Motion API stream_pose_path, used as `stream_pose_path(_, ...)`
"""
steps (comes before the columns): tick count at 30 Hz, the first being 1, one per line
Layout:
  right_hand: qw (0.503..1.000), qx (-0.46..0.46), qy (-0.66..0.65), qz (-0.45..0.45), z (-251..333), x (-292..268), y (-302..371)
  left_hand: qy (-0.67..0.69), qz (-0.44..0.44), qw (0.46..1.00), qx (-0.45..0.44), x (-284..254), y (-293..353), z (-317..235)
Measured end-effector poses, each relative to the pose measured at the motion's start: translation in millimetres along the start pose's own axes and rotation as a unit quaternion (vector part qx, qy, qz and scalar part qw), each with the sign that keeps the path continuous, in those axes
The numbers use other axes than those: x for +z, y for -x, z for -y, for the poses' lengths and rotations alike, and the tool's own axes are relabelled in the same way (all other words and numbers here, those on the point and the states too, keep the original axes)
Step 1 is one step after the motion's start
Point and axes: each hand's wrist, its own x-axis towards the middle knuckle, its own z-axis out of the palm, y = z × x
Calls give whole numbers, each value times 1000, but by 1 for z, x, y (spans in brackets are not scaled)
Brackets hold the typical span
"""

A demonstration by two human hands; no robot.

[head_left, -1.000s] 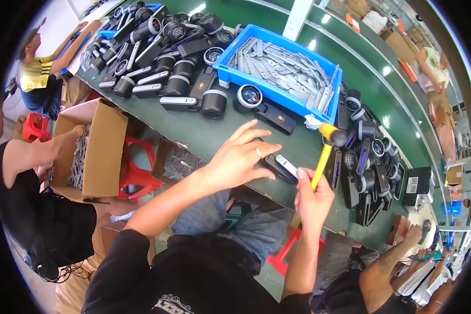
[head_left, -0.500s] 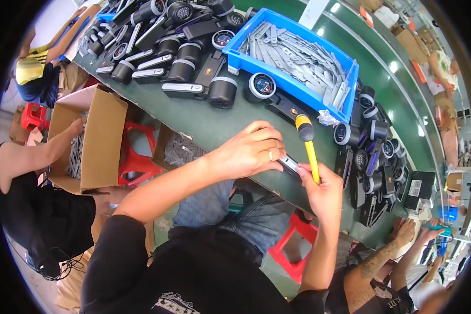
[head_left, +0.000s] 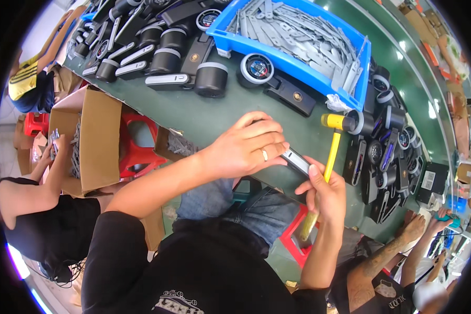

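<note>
My left hand (head_left: 246, 146) is closed round a black elongated device, its fingers over the top. A light grey strip (head_left: 296, 161) is set along the device's upper face and shows beyond my fingertips; the rest is hidden under the hand. My right hand (head_left: 323, 193) grips a small mallet (head_left: 332, 157) by its yellow handle, with the handle's end poking out below the palm. The mallet's yellow-and-black head is raised over the table. My right thumb and fingertips are at the near end of the device.
A blue bin (head_left: 293, 68) heaped with grey strips stands on the green table (head_left: 193, 118). Black round-ended devices (head_left: 212, 79) lie piled at left and right (head_left: 384, 152). An open carton (head_left: 97, 141) and a red stool (head_left: 136, 141) stand at left. People work on both sides.
The mallet has turned so its head shows side-on, farther right, and its handle end appears below my right hand. The right fingers have loosened. A person at left has moved a hand off the carton.
</note>
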Motion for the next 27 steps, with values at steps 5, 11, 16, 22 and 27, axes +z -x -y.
stream_pose_path(5,999,-3,40,-24,0,4,0,-27,33,999,-12,-4,2,-3)
stream_pose_path(11,999,-35,20,-28,-4,3,0,-56,115,989,74,-3,-18,-8)
stream_pose_path(16,997,-57,36,-39,-7,3,2,-29,140,985,100,-3,-25,-1)
stream_pose_path(22,982,-150,37,-105,-28,3,91,-23,113,990,85,1,-18,-5)
stream_pose_path(27,984,-129,89,-82,-33,6,122,-29,96,992,80,5,-16,-3)
